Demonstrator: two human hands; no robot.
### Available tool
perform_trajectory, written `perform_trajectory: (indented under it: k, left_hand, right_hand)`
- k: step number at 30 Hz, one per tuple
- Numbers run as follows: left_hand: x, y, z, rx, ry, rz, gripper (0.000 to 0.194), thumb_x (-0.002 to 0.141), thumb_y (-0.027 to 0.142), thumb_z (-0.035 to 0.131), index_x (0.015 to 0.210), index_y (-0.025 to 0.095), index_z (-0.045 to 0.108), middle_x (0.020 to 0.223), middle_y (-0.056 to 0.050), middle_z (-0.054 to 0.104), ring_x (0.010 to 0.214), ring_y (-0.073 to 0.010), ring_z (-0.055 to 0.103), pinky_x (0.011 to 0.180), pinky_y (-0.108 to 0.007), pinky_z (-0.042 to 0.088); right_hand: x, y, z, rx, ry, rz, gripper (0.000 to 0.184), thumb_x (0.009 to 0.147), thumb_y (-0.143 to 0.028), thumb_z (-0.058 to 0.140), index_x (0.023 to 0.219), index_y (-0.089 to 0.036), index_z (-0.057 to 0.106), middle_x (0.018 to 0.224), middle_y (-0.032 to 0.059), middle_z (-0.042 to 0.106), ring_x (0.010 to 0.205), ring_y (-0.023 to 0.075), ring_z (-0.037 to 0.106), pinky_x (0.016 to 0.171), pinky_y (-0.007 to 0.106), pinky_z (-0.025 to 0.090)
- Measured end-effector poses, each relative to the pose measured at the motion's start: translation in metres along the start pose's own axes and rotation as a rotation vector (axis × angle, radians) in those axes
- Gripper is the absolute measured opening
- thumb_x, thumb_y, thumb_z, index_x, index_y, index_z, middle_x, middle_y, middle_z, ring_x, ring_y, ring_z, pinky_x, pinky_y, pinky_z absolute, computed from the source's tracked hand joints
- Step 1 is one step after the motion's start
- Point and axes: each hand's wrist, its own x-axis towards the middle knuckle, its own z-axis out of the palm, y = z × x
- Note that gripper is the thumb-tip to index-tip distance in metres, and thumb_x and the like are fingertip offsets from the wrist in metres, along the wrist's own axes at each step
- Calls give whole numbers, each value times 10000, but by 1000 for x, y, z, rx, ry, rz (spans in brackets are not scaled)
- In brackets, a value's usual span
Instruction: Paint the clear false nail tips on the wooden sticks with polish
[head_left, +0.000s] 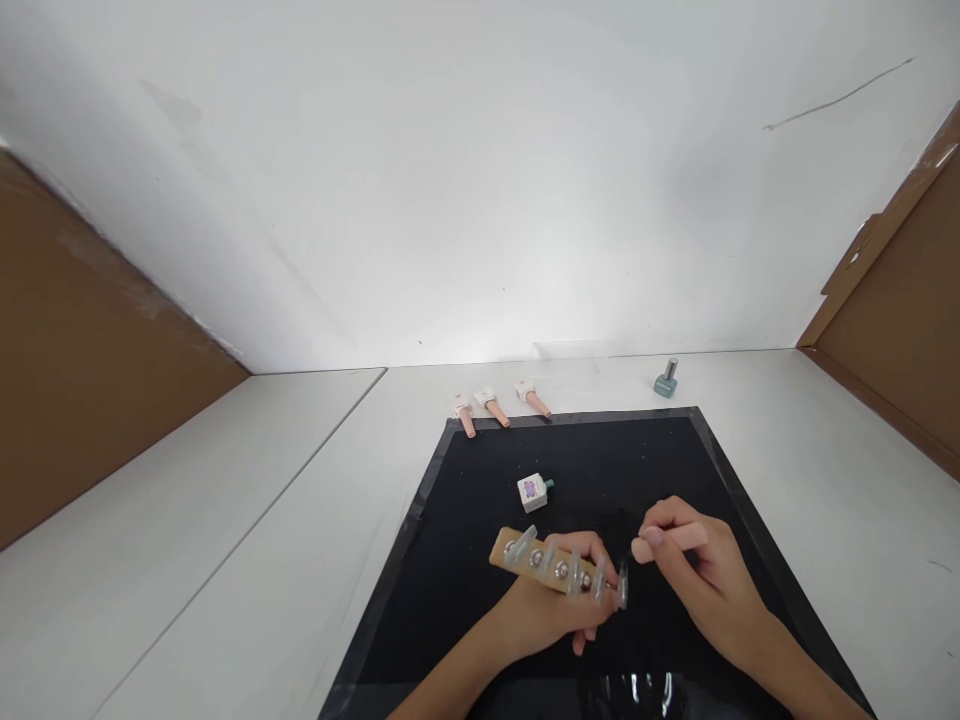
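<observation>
My left hand (544, 608) is closed around a tan nail tip holder (501, 547), a narrow bar with shiny round metal studs. Several long greyish, see-through nail tips (575, 577) stand along it. The one at the right end, a glittery nail tip (622, 590), sits by my left fingertips. Between thumb and fingers, my right hand (709, 575) grips the pink cap of a nail polish brush (691, 536). Its dark bristle end points left, close to that end nail tip; whether they touch I cannot tell. An uncapped white polish bottle (532, 493) with a greenish neck lies beyond my left hand.
A black mat (600, 455) with taped edges covers part of the white table (315, 520). Three white bottles with pink caps (491, 406) lie at its far edge. A teal polish bottle (665, 384) is at back right. Brown cardboard panels (90, 340) flank both sides.
</observation>
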Motion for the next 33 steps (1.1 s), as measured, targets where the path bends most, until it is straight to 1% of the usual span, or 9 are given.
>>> perform_trajectory:
  k: [4,9,11,17,19,21,26,30,33]
  left_hand:
    - [-1,0,-2,11,-4,-2,280,588,275,789,658,130,560,543,30,592,361,-36,492,302,-117,399]
    - [3,2,-2,19,-8,11,226,604,225,766,656,140,563,466,68,528,354,-42,478,302,-116,398]
    - [3,2,-1,28,-7,10,214,611,221,758,654,139,564,460,70,522,353,-44,481,303,-118,402]
    - [-1,1,-1,27,-27,-1,241,607,254,765,657,125,568,556,26,596,363,-33,495,306,-116,411]
    - [-2,2,-2,27,-24,-4,252,602,262,772,655,125,568,547,29,591,363,-31,493,307,-114,410]
    - [-1,3,-2,26,-17,-4,247,601,259,772,650,128,568,517,41,572,361,-33,491,307,-113,408]
    - [3,2,-1,33,-12,4,212,597,212,762,647,136,571,474,63,535,352,-42,487,302,-118,400]
    - [2,1,-1,37,-12,3,219,606,219,767,648,140,567,458,72,511,349,-44,480,300,-117,392]
    - [1,1,-1,36,-27,8,268,605,279,786,652,135,565,502,47,554,358,-42,484,302,-121,390]
  right_hand:
    - [3,-5,0,68,30,-38,352,911,-209,453,564,-191,513,611,-6,561,503,106,509,459,200,399]
    - [2,-6,-3,108,-124,-7,299,893,-208,459,598,-200,508,565,-18,543,480,114,484,451,216,383]
    - [2,-4,-3,99,-143,15,299,891,-212,455,594,-200,492,567,-14,542,487,117,482,455,222,382]
    - [1,-2,-1,39,-44,49,309,902,-239,453,606,-194,526,573,-8,532,499,121,474,449,223,380]
    - [2,-4,-1,52,-21,41,328,908,-244,452,593,-192,523,575,-6,541,492,117,475,448,221,387]
    - [2,-6,-2,82,-37,19,350,914,-254,454,574,-190,509,576,-3,551,492,116,487,454,221,399]
    - [3,-7,-3,106,-165,1,326,907,-241,455,591,-190,517,580,-4,566,475,110,494,444,219,391]
    - [2,-5,-2,74,-113,33,320,893,-224,463,575,-197,488,574,-6,559,482,114,484,444,221,387]
    - [1,-2,-1,43,-70,49,322,899,-242,462,582,-199,497,561,-7,536,491,123,479,448,227,387]
